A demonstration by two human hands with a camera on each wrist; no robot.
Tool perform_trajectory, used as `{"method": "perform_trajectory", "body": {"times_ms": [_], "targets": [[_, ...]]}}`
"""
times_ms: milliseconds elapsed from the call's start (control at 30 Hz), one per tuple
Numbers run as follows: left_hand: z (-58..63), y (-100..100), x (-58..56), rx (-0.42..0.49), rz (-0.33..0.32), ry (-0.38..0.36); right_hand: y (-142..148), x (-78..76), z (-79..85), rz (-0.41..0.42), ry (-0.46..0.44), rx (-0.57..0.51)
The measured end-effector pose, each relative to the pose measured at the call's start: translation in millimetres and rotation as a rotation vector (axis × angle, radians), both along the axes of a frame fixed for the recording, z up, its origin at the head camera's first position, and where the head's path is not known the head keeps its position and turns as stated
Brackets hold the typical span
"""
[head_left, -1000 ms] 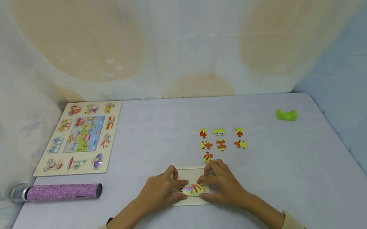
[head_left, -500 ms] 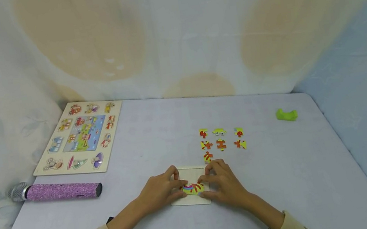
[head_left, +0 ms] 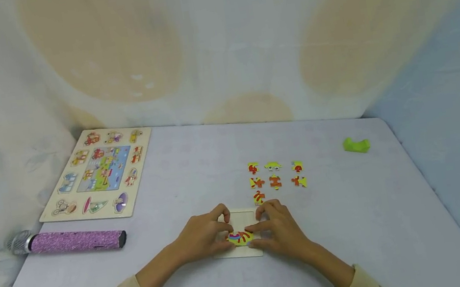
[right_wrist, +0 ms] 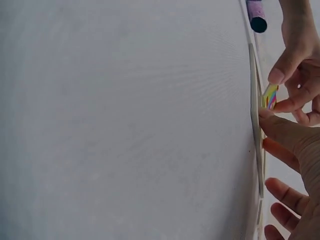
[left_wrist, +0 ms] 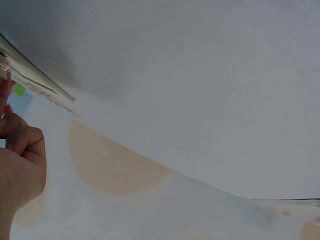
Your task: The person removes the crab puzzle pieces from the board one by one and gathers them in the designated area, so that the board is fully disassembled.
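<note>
In the head view a wooden puzzle tray lies near the middle of the table. Over its nearer part is a yellow jigsaw puzzle strip with a rainbow and red marks. My left hand pinches the strip's left end between thumb and fingers. At the other end, my right hand pinches it the same way. The right wrist view has the strip tilted by the tray's edge, between both hands' fingertips. Fingers hide its ends, and any seams are too small to make out.
Beyond the tray lie several loose puzzle pieces in rows. A larger picture puzzle board sits at the back left, with a purple glittery microphone before it. A green tape dispenser-like object stands at the right.
The strip's near edge has settled slightly against the tray, and both hands keep their hold with small finger shifts. The whole head view has drifted a little left.
</note>
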State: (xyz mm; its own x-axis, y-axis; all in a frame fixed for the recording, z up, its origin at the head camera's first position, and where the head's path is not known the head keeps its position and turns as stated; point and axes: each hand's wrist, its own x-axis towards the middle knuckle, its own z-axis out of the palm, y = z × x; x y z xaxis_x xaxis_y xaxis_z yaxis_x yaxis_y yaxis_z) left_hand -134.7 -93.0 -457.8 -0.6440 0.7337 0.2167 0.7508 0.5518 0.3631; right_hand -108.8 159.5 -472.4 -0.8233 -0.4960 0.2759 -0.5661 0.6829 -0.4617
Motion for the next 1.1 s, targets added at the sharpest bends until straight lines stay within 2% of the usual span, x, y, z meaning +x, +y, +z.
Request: {"method": "perform_trajectory", "body": {"times_ms": [267, 400, 533, 667, 867, 1000, 1100], "targets": [[11.4, 4, -1.8, -0.041, -0.03, 0.053, -2, -0.4, 4.3, -0.014, -0.019, 0.048], [15.7, 3, -3.7, -0.05, -0.014, 0.017, -4, -0.7, 5.4, -0.015, -0.017, 0.043], [7.1, -5, -2.8, -0.054, 0.026, -0.056, -3, 0.3, 5.8, -0.029, -0.028, 0.049], [-4.4, -13, -0.5, -0.061, 0.08, -0.073, -1, 0.8, 5.1, -0.028, -0.032, 0.041], [-8.9, -27, 0.6, -0.14, 0.163, -0.127, -5, -0.5, 4.9, -0.015, -0.009, 0.024], [-12.1, -33, 0.8, -0.185, 0.182, -0.154, -16, -2.3, 7.0, 0.022, -0.012, 0.05], [-13.8, -34, 0.7, -0.199, 0.174, -0.142, -25, -3.8, 6.2, 0.04, -0.002, 0.088]]}}
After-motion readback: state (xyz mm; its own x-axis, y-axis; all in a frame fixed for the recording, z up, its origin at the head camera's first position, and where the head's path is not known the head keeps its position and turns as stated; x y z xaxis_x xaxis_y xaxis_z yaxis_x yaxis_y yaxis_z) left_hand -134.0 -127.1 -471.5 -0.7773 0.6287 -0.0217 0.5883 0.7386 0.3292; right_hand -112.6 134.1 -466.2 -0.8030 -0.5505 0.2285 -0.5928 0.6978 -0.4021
